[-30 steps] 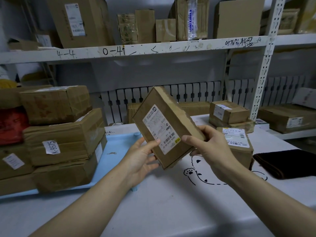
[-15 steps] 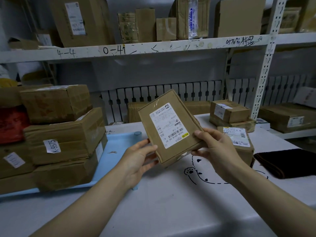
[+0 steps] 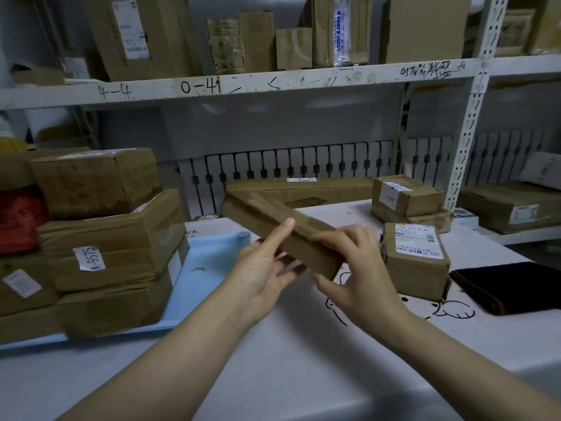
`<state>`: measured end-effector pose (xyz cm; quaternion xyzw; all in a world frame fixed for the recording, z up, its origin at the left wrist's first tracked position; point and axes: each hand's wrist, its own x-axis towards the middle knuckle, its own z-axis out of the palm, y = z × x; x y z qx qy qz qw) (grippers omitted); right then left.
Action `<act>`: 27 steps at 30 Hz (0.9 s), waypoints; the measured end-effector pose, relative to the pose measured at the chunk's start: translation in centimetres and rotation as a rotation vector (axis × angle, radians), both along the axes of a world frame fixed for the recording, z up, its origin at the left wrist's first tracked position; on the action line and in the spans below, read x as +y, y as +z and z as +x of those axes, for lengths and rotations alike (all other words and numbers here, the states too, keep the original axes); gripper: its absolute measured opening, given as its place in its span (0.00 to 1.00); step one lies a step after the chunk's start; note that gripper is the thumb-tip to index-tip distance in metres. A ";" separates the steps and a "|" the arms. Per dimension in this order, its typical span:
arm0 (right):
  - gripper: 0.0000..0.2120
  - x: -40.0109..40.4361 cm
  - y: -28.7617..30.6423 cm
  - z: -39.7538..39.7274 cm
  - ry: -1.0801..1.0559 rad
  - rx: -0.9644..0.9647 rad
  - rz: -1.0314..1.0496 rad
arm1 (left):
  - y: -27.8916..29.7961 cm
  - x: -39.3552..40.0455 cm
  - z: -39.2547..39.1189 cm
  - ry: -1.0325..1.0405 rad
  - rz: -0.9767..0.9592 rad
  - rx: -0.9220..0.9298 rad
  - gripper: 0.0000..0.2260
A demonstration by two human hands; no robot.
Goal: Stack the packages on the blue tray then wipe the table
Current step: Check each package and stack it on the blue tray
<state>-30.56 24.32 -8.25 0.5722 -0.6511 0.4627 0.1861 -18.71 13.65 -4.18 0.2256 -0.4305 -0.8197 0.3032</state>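
From the head camera, both of the person's bare forearms reach forward over the white counter (image 3: 273, 369). Between the hands a flat brown package (image 3: 283, 230) is held in the air, tilted so that its long taped edge faces the camera, its far end higher and to the left. The left hand (image 3: 261, 275) is under the package's near side with its fingers mostly straight, the forefinger lying up against the package's edge. The right hand (image 3: 355, 268) grips the package's near right end, fingers curled over the top and thumb beneath.

To the left, the blue tray (image 3: 209, 265) lies on the counter and carries a stack of brown packages (image 3: 109, 238); one of them bears a white tag reading K-9575. The held package hangs just right of the tray's bare far corner, above the counter.

To the right of the hands, a small labelled package (image 3: 416, 262) stands on the counter, and a dark folded cloth (image 3: 510, 287) lies beyond it near the right edge. Farther back sit two small stacked boxes (image 3: 406, 199) and a long flat carton (image 3: 300, 189). A white shelf (image 3: 273, 82) with handwritten marks runs overhead, loaded with more cartons.
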 end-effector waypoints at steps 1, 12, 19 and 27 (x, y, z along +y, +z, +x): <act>0.24 0.0 -0.1 0.1 0.003 0.054 0.006 | -0.1 -0.1 0.1 0.000 0.016 0.013 0.18; 0.14 0.2 -1.2 0.1 0.037 0.079 0.045 | -1.5 -1.6 1.1 0.034 0.013 -0.019 0.17; 0.12 0.2 -1.1 -0.6 -0.040 0.065 0.044 | -1.3 -1.7 1.7 0.014 -0.062 -0.039 0.14; 0.23 0.2 -0.8 0.3 -0.090 0.141 0.077 | -0.9 -1.4 1.8 0.022 -0.077 -0.070 0.12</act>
